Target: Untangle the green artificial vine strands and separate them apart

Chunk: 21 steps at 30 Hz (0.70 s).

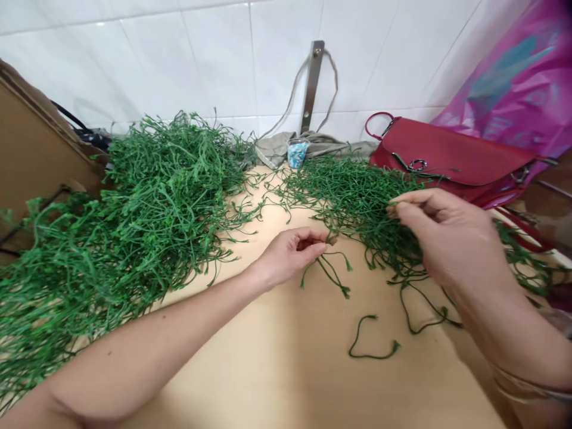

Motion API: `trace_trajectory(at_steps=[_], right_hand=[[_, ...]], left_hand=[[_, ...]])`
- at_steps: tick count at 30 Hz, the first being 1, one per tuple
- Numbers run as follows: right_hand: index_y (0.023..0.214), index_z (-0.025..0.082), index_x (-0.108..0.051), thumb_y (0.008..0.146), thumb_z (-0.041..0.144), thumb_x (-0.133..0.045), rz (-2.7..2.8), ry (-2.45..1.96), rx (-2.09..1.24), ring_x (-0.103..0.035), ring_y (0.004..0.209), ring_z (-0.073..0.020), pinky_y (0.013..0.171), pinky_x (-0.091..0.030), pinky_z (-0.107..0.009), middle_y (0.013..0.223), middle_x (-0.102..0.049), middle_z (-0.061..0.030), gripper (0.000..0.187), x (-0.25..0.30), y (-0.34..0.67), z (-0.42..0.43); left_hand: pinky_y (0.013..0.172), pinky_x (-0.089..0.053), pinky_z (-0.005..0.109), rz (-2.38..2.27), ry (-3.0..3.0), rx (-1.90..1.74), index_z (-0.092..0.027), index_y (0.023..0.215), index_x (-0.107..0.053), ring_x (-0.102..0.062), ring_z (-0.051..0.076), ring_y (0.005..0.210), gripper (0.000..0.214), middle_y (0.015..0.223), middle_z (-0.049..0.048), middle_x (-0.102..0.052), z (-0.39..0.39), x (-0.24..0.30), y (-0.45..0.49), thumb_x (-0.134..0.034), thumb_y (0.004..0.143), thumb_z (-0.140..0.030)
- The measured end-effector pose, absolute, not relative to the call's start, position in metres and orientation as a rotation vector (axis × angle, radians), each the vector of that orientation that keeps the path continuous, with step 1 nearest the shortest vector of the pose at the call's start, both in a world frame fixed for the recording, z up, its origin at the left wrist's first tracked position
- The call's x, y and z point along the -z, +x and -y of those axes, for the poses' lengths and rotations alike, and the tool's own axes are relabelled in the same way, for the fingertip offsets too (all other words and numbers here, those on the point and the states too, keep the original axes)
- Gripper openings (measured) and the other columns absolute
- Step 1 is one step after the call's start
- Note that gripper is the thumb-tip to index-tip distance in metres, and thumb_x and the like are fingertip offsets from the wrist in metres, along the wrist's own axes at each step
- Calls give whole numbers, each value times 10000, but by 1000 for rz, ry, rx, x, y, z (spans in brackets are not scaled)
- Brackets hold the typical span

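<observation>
So, what's the left hand [290, 257] doing?

Its fingers [315, 245] are curled closed on a thin artificial green sprig [333, 271], which dangles over the desk [286, 369] with small tufted tips.

And the right hand [449, 238]?

Those fingers [402, 205] are pinched together at the edge of a tangled green heap [353, 199]. They're closed on the strands, but I can't tell how many.

Where's the rest of the greenery?

A much bigger green heap [165, 185] covers the left side of the desk, with the left forearm [147, 328] lying just beside it. Stray ends nearly bridge the gap between the 2 heaps. A single loose strand [370, 344] lies on the bare desk below the hands.

What's behind all that?

A red handbag [451, 158] with a metal ring sits just behind the right heap, against a pink plastic bag [504, 77]. Farther left, a small clear cup of blue bits [297, 154] stands on crumpled grey cloth [279, 149]. Above them, a metal bracket [311, 86] is fixed to the white tiled wall [201, 59], and a cardboard panel [36, 143] stands at the far left.
</observation>
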State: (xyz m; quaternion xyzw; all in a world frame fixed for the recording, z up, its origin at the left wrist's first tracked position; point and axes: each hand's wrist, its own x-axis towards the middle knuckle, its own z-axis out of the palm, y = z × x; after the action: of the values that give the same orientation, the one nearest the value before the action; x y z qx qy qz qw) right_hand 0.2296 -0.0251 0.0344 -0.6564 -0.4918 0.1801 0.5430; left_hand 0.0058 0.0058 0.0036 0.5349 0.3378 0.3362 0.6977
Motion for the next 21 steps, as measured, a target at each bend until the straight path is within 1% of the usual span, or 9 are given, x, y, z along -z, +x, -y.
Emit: trace_trajectory(at_steps=[3, 5, 8, 10, 12, 13, 15, 17, 21], right_hand=[[893, 254, -747, 789, 411, -753, 1310, -1436, -788, -602, 750, -180, 671, -449, -314, 813, -702, -19, 189, -30, 210, 28], [909, 248, -752, 784, 448, -768, 1313, -1383, -953, -613, 731, -166, 670, -468, -301, 781, -698, -10, 236, -26, 198, 29], [897, 234, -742, 772, 452, -782, 1263, -1337, -1071, -616, 710, -152, 677, -486, -291, 746, -689, -5, 255, -22, 188, 31], [888, 225, -728, 753, 450, -796, 1230, -1308, -1113, -620, 699, -151, 671, -493, -290, 732, -687, -5, 271, -22, 185, 31], [874, 215, -717, 741, 454, -802, 1234, -1285, -1123, -622, 697, -152, 670, -500, -293, 732, -688, -9, 286, -21, 182, 33], [864, 211, -712, 738, 458, -802, 1241, -1275, -1119, -624, 702, -154, 674, -506, -296, 745, -692, -13, 291, -21, 181, 33], [843, 207, -702, 736, 466, -796, 1247, -1261, -1106, -628, 711, -157, 685, -520, -304, 766, -698, -22, 296, -21, 178, 34], [832, 207, -692, 739, 463, -789, 1257, -1263, -1097, -633, 714, -159, 698, -532, -310, 764, -699, -22, 288, -21, 176, 34], [817, 211, -686, 735, 426, -778, 1299, -1292, -1063, -642, 719, -161, 707, -540, -311, 754, -700, -15, 248, -19, 173, 34]], left_hand=[[873, -461, 274, -692, 1042, -855, -147, 853, -637, -594, 116, 833, 51, 867, 9, -650, -6, -5, 6, -619, 807, -134], [890, -475, 293, -650, 969, -906, -168, 795, -561, -608, 123, 834, 33, 828, -5, -615, -6, -7, 4, -560, 800, -135], [825, -497, 303, -619, 963, -900, -188, 762, -492, -554, 106, 680, 75, 698, -45, -496, -5, -9, 1, -520, 832, -196], [743, -487, 285, -647, 1006, -868, -184, 816, -532, -464, 82, 582, 145, 663, -67, -427, -5, -10, 1, -553, 882, -311], [677, -445, 256, -701, 1112, -845, -172, 885, -581, -434, 74, 581, 251, 679, -66, -449, -5, -10, 2, -644, 868, -414], [654, -418, 245, -730, 1180, -835, -166, 901, -597, -445, 77, 606, 289, 698, -55, -482, -5, -10, 3, -697, 838, -430], [642, -386, 237, -779, 1278, -823, -158, 887, -611, -477, 88, 667, 303, 747, -28, -552, -5, -8, 5, -758, 795, -406], [650, -377, 235, -804, 1316, -827, -153, 855, -615, -485, 91, 691, 281, 767, -17, -576, -6, -6, 6, -757, 800, -389], [636, -375, 233, -804, 1353, -829, -152, 811, -612, -467, 87, 669, 283, 736, -25, -550, -7, -3, 6, -731, 823, -409]])
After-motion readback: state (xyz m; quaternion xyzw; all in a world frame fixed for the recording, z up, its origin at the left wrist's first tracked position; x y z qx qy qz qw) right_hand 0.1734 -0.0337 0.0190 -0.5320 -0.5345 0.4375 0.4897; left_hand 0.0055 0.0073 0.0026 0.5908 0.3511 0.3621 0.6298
